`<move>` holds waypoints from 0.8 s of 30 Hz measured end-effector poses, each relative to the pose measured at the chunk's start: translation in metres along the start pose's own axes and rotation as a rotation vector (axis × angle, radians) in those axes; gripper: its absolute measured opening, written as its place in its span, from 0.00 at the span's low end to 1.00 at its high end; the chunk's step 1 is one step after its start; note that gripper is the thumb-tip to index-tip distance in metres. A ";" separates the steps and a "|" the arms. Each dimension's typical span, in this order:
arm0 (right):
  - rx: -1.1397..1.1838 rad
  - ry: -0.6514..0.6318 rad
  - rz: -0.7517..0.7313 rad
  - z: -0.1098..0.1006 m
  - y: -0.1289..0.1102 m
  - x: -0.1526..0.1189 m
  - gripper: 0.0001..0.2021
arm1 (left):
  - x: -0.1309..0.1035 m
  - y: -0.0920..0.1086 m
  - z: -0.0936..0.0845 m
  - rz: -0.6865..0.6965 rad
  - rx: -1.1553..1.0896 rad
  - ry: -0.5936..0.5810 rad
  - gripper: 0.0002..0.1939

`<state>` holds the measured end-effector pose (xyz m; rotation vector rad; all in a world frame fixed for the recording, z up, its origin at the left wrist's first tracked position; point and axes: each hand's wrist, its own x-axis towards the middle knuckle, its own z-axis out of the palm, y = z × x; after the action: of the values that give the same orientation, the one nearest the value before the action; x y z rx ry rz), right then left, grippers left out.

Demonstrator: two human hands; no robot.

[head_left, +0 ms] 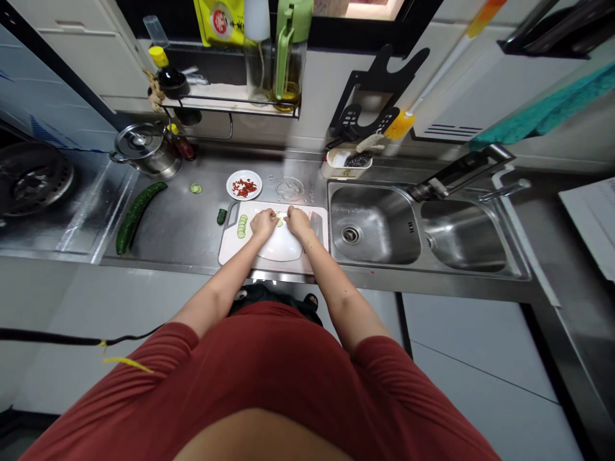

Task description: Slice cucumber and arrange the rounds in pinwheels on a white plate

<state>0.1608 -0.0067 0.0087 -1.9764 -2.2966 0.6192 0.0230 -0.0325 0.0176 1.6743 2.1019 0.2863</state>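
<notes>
My left hand (264,222) and my right hand (298,221) come together over the far side of a white plate (281,248), fingers closed. Pale green cucumber slices (280,219) show between the fingertips, and both hands seem to pinch them. The plate lies on a white cutting board (229,251) with a grey handle end. On the board's left is a short overlapping row of cucumber slices (241,226). A flat greyish shape, perhaps a knife blade (315,224), lies beside my right wrist. Left of the board sits a dark green cucumber end (221,216).
Behind the board stands a small plate (229,187) with chopped red pieces. A whole cucumber (139,214) and a lidded steel pot (148,150) are on the left. More slices (195,188) lie on the counter. A double sink (375,221) borders the board's right side.
</notes>
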 end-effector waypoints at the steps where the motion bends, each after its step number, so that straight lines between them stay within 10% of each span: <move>1: 0.002 0.002 -0.004 0.000 0.000 0.000 0.11 | 0.000 0.000 0.000 0.001 0.001 0.004 0.08; 24: 0.016 0.000 0.010 -0.002 -0.002 -0.003 0.11 | 0.001 -0.004 0.007 0.036 0.016 0.043 0.09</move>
<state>0.1604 -0.0087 0.0118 -1.9826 -2.2758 0.6366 0.0231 -0.0336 0.0093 1.7317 2.1117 0.3198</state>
